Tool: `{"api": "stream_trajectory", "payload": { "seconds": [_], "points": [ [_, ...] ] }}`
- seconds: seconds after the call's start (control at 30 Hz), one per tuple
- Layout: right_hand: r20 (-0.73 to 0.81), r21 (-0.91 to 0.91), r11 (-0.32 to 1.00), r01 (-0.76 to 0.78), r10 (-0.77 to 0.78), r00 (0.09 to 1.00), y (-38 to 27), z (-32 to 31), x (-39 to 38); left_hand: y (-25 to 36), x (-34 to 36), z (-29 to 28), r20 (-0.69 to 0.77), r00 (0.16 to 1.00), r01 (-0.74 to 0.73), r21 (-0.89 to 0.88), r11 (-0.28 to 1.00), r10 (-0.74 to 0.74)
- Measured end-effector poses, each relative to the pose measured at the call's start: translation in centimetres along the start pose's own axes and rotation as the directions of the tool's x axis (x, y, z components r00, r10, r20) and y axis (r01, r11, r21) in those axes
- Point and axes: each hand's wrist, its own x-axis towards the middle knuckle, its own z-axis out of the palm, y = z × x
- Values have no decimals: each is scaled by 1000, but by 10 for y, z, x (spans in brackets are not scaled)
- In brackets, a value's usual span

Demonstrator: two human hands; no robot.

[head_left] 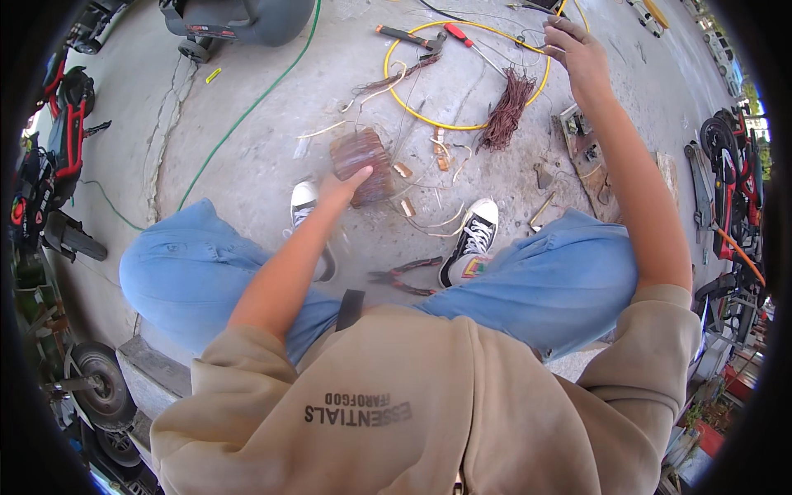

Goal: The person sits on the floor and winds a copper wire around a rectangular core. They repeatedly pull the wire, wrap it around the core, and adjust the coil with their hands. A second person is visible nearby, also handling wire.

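My left hand (337, 191) is closed on a reddish-brown ribbed block, seemingly a copper winding core (361, 167), with the thumb across its face; motion blurs it a little. Up at the far right, my right hand (569, 56) is raised with bent fingers pinched together. A thin wire (521, 43) loops at those fingertips and appears to be held. Below this hand lies a bundle of dark red copper wire (507, 111). Red-handled pliers (404, 275) rest on the floor between my feet.
Around the far middle, a yellow hose (396, 92) loops near a hammer (410, 38) and a red-handled screwdriver (459, 34). A green hose (247, 120) runs along the left from a grey tank (247, 23). Metal parts (582, 136) lie right. My shoes (483, 216) flank scattered scraps.
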Motion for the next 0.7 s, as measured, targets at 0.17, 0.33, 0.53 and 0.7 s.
{"api": "stream_trajectory", "payload": {
  "seconds": [0.17, 0.33, 0.53, 0.7],
  "points": [
    [-81, -78, 996, 49, -56, 995, -21, 33, 39, -11, 24, -14, -55, 993, 103, -43, 994, -105],
    [-2, -9, 1000, -20, 20, 1000, 12, 37, 65, -23, 38, -4, -85, 991, 96, -51, 994, -100],
    [495, -409, 911, 48, 178, 850, -3, 95, 26, 17, 17, -1, -81, 984, 141, -189, 972, -158],
    [684, -615, 781, 111, 458, 568, 73, 172, -71, -12, 32, -12, -89, 949, 253, -359, 899, -303]
  ]
}}
